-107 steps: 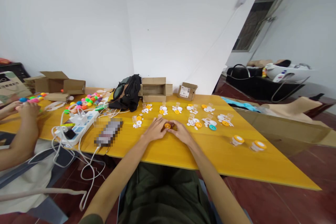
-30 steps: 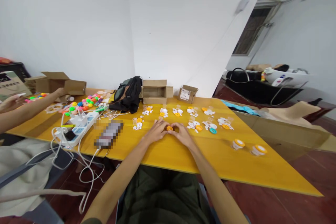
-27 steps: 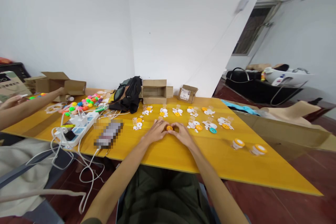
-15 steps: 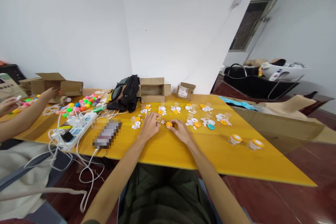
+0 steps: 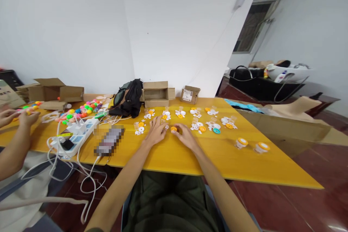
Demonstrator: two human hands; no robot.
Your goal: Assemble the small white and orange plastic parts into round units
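Note:
My right hand (image 5: 185, 137) is closed on an orange ring lid (image 5: 173, 129), gripping its right edge just above the table. Close by on the left, my left hand (image 5: 156, 131) has its fingers bent down around a small white perforated disc (image 5: 166, 127); the fingers partly hide it. Beyond both hands lie small groups of parts: clear cups (image 5: 136, 125), orange rings (image 5: 202, 128), white discs (image 5: 216, 126) and white dotted pieces (image 5: 139, 132). One ring, a teal ring (image 5: 216, 131), sits right of my right hand.
Two capped clear jars, a jar (image 5: 241, 143) and another jar (image 5: 262, 147), stand at right. A phone (image 5: 110, 140) and a power strip (image 5: 78, 137) with cables lie left. Cardboard boxes (image 5: 156, 94) and a backpack (image 5: 127, 98) line the back. A co-worker's hands (image 5: 28, 117) handle colourful balls.
My left fingers have closed in around the white perforated disc. My right hand stays on the orange lid. The co-worker's hand has come back from the box. The view has shifted slightly.

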